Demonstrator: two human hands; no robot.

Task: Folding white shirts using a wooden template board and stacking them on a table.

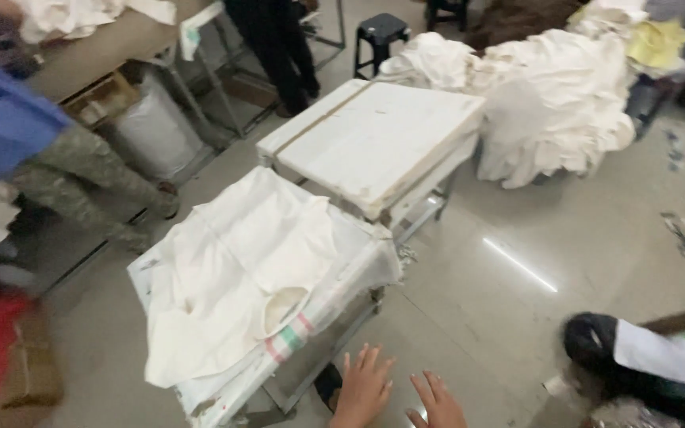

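The stack of cream cloth pieces (239, 269) lies draped over a low metal-framed table (223, 392) just ahead of me, one cut neckline with a striped trim showing near the front edge. It looks soft and limp, light piece by piece, and I judge it would sag and slide if lifted from a single corner; the front hem, where the layers hang over the table's edge, seems the surest place to take hold, with fingers spread wide under several layers at once.

My left hand (362, 388) hovers below and to the right of that edge, fingers splayed and empty, near the cloth but not touching it. My right hand (438, 404) sits just beside it, also spread flat with nothing in it, partly cut off by the frame's bottom.

Behind the cloth, a second table carries a flat white board (374, 139), stiff and tilted slightly, its near corner just beside the fabric. Beyond that, a large heap of white fabric (552, 103) spills across the floor, with a dark stool (380, 32) behind it. To the left, a person in camouflage trousers (89, 178) stands at a long workbench; another person's dark shoe (592, 337) and white sleeve enter at lower right.
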